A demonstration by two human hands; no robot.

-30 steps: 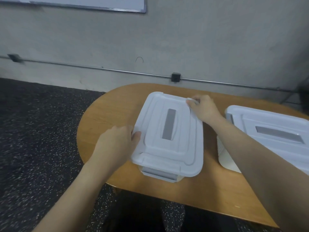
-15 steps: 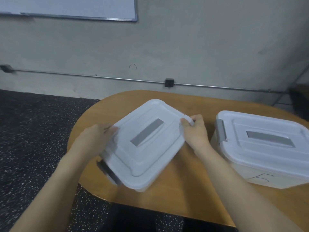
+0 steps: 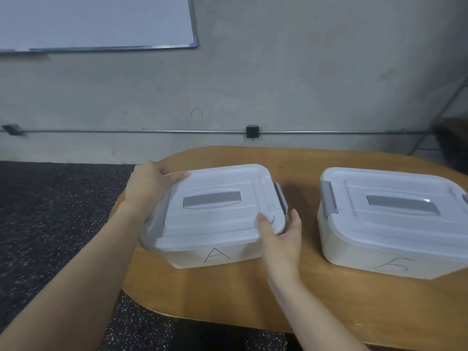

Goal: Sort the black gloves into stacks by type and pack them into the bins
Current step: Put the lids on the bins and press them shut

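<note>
Two white lidded bins stand side by side on the wooden table. Bin A, marked with a hand-drawn "A", is on the left with its lid on and a grey handle on top. My left hand grips its far-left corner. My right hand holds its near-right corner, thumb on the lid. Bin B, marked on its front, stands to the right, lid on, untouched. No black gloves are in view.
The table's rounded left end drops off to dark speckled floor. A grey wall with a conduit pipe runs close behind the table. A whiteboard hangs at upper left. Bare wood lies in front of both bins.
Both hands have turned bin A from end-on, through a diagonal, to long side facing me, label showing. My view has shifted so bin B is fully visible.
</note>
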